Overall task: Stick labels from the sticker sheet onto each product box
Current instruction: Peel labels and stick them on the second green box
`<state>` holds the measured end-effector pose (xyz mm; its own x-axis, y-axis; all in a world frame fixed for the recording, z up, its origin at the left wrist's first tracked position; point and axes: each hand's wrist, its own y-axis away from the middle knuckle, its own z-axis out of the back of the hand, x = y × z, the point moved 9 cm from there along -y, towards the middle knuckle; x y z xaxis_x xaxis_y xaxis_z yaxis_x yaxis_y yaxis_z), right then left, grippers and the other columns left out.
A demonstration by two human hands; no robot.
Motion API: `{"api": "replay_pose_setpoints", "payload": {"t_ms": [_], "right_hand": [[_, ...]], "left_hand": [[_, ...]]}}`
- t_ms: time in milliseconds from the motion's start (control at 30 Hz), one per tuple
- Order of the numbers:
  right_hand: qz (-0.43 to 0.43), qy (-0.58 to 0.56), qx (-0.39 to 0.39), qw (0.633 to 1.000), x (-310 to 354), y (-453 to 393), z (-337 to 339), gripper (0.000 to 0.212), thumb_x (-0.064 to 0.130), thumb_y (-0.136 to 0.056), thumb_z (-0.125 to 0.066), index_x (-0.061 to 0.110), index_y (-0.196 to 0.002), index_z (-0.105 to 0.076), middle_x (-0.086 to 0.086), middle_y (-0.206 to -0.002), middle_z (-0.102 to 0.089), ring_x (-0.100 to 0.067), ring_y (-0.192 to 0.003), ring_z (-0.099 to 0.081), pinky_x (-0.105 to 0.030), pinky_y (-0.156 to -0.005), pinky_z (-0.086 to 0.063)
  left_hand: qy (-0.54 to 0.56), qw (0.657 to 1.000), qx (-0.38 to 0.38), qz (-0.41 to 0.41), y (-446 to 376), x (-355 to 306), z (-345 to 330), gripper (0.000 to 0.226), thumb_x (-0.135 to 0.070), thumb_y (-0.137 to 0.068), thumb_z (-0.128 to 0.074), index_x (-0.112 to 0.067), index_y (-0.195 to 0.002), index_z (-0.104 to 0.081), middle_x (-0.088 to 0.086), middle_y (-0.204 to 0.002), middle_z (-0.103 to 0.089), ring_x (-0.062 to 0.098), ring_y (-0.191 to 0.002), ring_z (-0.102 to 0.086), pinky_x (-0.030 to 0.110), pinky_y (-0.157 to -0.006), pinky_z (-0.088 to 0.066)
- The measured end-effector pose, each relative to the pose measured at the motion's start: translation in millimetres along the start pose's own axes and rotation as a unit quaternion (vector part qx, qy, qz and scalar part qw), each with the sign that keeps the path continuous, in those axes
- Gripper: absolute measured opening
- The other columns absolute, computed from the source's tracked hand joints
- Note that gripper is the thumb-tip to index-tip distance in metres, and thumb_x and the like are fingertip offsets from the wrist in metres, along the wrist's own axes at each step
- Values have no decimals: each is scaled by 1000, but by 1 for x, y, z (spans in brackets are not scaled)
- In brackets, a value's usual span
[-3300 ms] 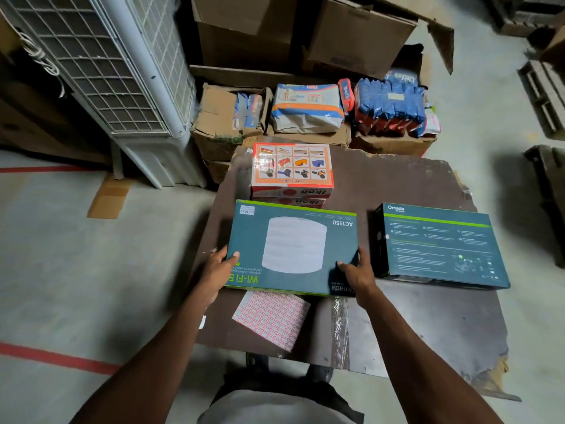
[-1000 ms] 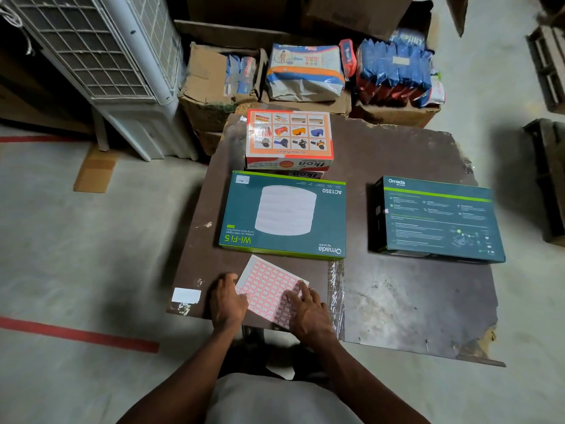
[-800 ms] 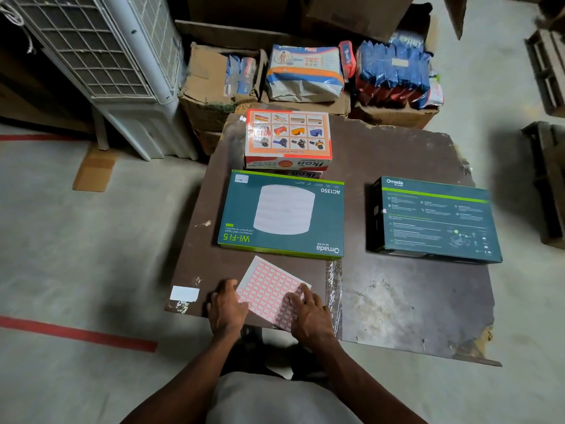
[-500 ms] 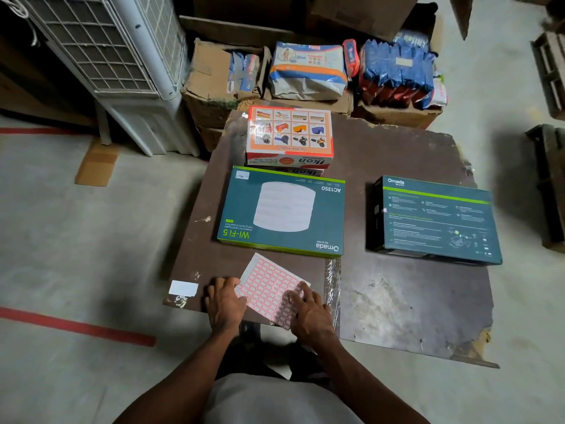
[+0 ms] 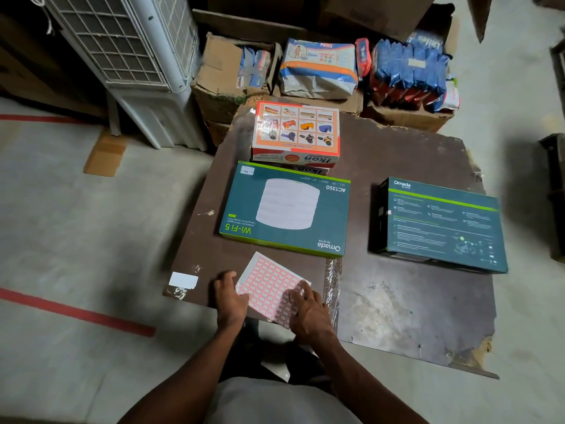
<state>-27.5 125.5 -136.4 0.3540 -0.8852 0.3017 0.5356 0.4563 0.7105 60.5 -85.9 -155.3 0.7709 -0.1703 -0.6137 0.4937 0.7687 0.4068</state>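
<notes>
Both hands are on the sticker sheet [image 5: 269,286] at the table's [image 5: 412,301] near edge: left hand [image 5: 229,296] presses its corner, right hand [image 5: 308,310] fingers spread on the labels. The Wi-Fi box [image 5: 287,209] carries one small label (far corner); the dark box [image 5: 440,224] and orange box [image 5: 296,130] seem unlabelled.

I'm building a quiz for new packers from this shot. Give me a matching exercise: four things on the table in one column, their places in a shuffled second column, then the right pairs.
Things
1. sticker sheet
2. Ikon box
3. Wi-Fi 5 box
4. Omada box, back side up

Places
A. far edge of the table, on another Ikon box
B. alone on the right side
C. near edge, under both hands
D. middle, between the Ikon boxes and the sheet

Pairs: 1-C, 2-A, 3-D, 4-B
</notes>
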Motion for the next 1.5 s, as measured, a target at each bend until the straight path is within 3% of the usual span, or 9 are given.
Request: {"api": "replay_pose_setpoints", "payload": {"t_ms": [167, 267, 400, 500, 600, 800, 1000, 1167, 1500], "right_hand": [[6, -2, -6, 1000, -5, -2, 1, 71, 39, -94, -60, 30, -157, -28, -3, -171, -10, -32, -152, -22, -54, -123, -27], [14, 4, -8, 1000, -6, -4, 2, 72, 42, -93, -62, 31, -156, -28, -3, -170, -11, -31, -151, -24, -54, -122, -31], [36, -10, -37, 999, -1, -1, 12, 67, 40, -93, -54, 28, -155, -32, -9, -167, -17, -35, -144, -32, -48, -117, -33], [67, -61, -102, 991, 16, 6, 40, 65, 42, -90, -46, 28, -153, -41, -12, -164, -28, -37, -140, -36, -47, -115, -36], [143, -165, -159, 963, 43, 19, 82, 51, 34, -91, -55, 28, -142, -56, -6, -146, -50, -27, -125, -51, -36, -102, -44], [202, -313, -240, 896, 76, 67, 172, 17, 16, -94, -70, 25, -107, -76, 13, -105, -70, -3, -87, -63, -10, -70, -43], [265, -356, -303, 844, 99, 114, 226, 9, 14, -93, -74, 19, -98, -78, 11, -99, -75, -9, -89, -71, -23, -80, -58], [279, -376, -323, 823, 103, 131, 245, 4, 14, -92, -75, 15, -94, -79, 6, -92, -76, -12, -85, -72, -23, -78, -58], [243, -423, -309, 816, 95, 132, 249, 3, 14, -91, -78, 16, -91, -80, 8, -85, -78, -11, -81, -75, -26, -78, -60]], "left_hand": [[80, 995, -16, 63, 1, 5, 11, 45, 18, -77, -60, -3, -117, -63, 17, -92, -74, 26, -77, -67, 28, -72, -48], [71, 996, -16, 57, 3, 11, 17, 39, 10, -80, -66, -7, -115, -65, 10, -91, -77, 21, -79, -67, 26, -76, -47], [169, 982, 32, 74, 2, 11, 9, 41, 11, -81, -66, -13, -113, -64, 13, -93, -75, 33, -87, -72, 46, -84, -59], [230, 969, 82, 34, 13, -18, 13, 42, 11, -85, -67, -13, -119, -62, 10, -103, -73, 22, -95, -71, 27, -84, -57], [309, 946, 92, -2, 23, -51, 32, 40, 10, -88, -67, -12, -121, -62, 5, -100, -75, 6, -87, -71, 16, -78, -54], [433, 890, 132, -50, 41, -124, 77, 32, 3, -90, -68, -15, -117, -65, 8, -93, -76, 13, -82, -68, 23, -76, -56], [483, 854, 169, -96, 64, -190, 111, 28, -11, -81, -80, -17, -107, -71, 13, -101, -76, 21, -94, -69, 40, -97, -48], [468, 859, 173, -112, 78, -220, 124, 24, -29, -69, -83, -26, -93, -76, 6, -92, -77, 16, -86, -71, 30, -84, -53], [429, 873, 163, -167, 84, -241, 132, 19, -3, -83, -73, -12, -99, -70, 4, -90, -77, 13, -85, -73, 19, -80, -55]]}}
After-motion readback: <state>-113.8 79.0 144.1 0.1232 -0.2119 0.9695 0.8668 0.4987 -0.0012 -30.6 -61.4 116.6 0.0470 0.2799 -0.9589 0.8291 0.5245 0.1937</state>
